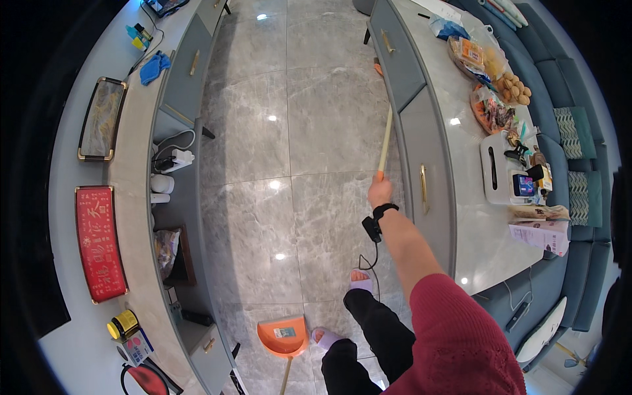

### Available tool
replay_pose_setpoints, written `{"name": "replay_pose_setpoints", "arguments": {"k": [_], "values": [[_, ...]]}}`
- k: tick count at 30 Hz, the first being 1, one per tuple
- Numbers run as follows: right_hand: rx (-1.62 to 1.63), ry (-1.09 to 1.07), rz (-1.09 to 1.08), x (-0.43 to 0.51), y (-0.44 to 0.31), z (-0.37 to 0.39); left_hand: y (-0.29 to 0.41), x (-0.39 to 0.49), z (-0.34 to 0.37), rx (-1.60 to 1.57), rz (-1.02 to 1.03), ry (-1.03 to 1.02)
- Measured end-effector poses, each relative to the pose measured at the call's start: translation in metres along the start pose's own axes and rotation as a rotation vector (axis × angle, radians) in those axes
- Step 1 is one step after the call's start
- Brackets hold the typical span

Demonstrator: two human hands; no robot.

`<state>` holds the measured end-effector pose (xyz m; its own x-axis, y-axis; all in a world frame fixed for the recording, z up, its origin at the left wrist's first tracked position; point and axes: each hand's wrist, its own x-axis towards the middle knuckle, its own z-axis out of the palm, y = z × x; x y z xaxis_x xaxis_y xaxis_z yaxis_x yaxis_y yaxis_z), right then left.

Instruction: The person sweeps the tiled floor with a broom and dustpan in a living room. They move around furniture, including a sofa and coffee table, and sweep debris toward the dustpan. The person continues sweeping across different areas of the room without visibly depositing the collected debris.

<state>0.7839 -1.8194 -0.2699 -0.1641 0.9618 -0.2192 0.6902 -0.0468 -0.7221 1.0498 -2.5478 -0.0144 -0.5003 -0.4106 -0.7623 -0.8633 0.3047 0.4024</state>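
Note:
My right hand (380, 191) is closed around the orange end of a pale yellow pole (385, 140). The pole runs forward close to the floor, and its far end goes out of sight beneath the coffee table (425, 153). A small orange piece (378, 67) shows at the table's lower edge farther ahead; whether it belongs to the pole is not clear. My left hand is out of view. An orange dustpan (283, 340) rests on the tiled floor (247, 237) beside my slippered foot (326, 338), its pale handle (286, 373) running out at the bottom of the picture.
Along the left stands a low cabinet (133, 197) with open shelves. Nuts (514, 89), snack baskets (486, 106) and a white box (493, 168) sit on the coffee table, with a blue sofa (587, 256) behind. A black cable (377, 269) hangs from my wrist device (371, 229).

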Motion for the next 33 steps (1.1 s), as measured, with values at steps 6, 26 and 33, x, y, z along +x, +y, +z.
{"name": "replay_pose_setpoints", "arguments": {"k": [6,26,33], "values": [[-0.032,0.020,0.102,-0.061,0.050,0.003,-0.001,-0.001,-0.006,0.043,0.018,-0.015],[-0.027,-0.151,0.255,-0.292,0.110,-0.146,-0.106,0.048,-0.112,-0.146,0.160,-0.124],[0.026,-0.370,0.315,-0.349,0.125,-0.272,-0.098,0.065,-0.118,-0.591,0.175,-0.177]]}}
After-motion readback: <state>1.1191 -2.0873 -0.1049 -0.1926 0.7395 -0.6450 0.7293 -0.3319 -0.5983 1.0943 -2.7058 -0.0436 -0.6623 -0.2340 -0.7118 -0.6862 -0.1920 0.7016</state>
